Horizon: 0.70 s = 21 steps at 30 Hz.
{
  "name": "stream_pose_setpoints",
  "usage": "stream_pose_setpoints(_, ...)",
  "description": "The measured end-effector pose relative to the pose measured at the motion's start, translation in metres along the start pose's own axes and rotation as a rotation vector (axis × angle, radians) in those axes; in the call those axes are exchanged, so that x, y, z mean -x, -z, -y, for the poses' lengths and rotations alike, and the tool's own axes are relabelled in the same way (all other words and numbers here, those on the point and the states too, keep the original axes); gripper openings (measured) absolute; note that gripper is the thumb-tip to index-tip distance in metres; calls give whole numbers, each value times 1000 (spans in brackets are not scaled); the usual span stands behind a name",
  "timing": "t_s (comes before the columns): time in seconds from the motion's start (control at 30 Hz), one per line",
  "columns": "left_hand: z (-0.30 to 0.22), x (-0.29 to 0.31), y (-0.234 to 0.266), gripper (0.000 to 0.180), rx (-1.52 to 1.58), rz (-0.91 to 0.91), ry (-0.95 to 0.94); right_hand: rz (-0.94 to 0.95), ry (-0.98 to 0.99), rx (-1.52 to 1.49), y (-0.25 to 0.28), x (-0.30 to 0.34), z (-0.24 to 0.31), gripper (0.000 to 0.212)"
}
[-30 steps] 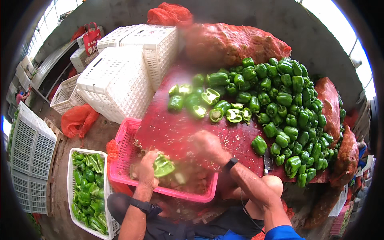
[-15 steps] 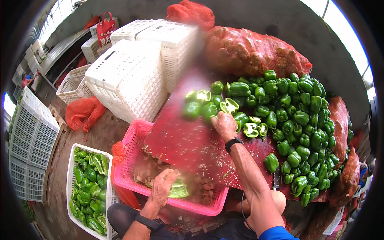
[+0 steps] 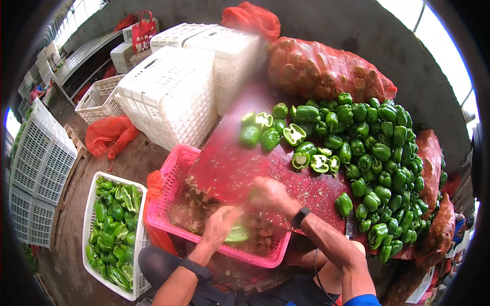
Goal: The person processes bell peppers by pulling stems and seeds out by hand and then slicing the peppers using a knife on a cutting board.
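Observation:
Over the pink basket (image 3: 162, 211), my left hand (image 3: 220, 224) is closed round a piece of green bell pepper (image 3: 237, 234), whose lower part shows below the fingers. My right hand (image 3: 273, 195) is just above the near part of the red tabletop (image 3: 229, 158), to the right of my left hand. Motion smears its fingers, so I cannot make out whether anything is in them. Several cut pepper halves (image 3: 294, 134) with pale insides lie beyond it, beside a big heap of whole green peppers (image 3: 377, 153). Brown scraps (image 3: 191, 214) lie in the basket.
A white crate of green pepper pieces (image 3: 109, 234) stands on the floor at left. White crates (image 3: 168, 97) are stacked beyond the basket. A full red mesh sack (image 3: 329, 69) lies behind the heap. What looks like a knife (image 3: 350, 228) lies at the table's near edge.
My right hand has drawn back from the cut peppers toward my left hand. A pepper half now shows where it was. My left hand still holds its piece over the basket.

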<state>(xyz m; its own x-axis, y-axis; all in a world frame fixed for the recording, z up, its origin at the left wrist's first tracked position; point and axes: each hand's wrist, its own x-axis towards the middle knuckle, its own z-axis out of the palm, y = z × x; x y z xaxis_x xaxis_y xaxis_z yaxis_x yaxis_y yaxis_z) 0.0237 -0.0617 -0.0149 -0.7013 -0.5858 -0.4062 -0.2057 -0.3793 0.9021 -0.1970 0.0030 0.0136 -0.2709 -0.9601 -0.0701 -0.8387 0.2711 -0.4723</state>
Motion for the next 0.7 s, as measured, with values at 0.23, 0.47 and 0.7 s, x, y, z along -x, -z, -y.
stream_pose_setpoints(0.23,-31,20,-11,60,169,257,-26,106,181,-351,4,51,52,25)
stream_pose_setpoints(0.47,-22,16,-17,29,-22,110,-231,-294,339,-158,12,66,70,24)
stream_pose_setpoints(0.7,-35,18,-19,30,-350,54,-428,-259,246,-113,-13,61,66,18)
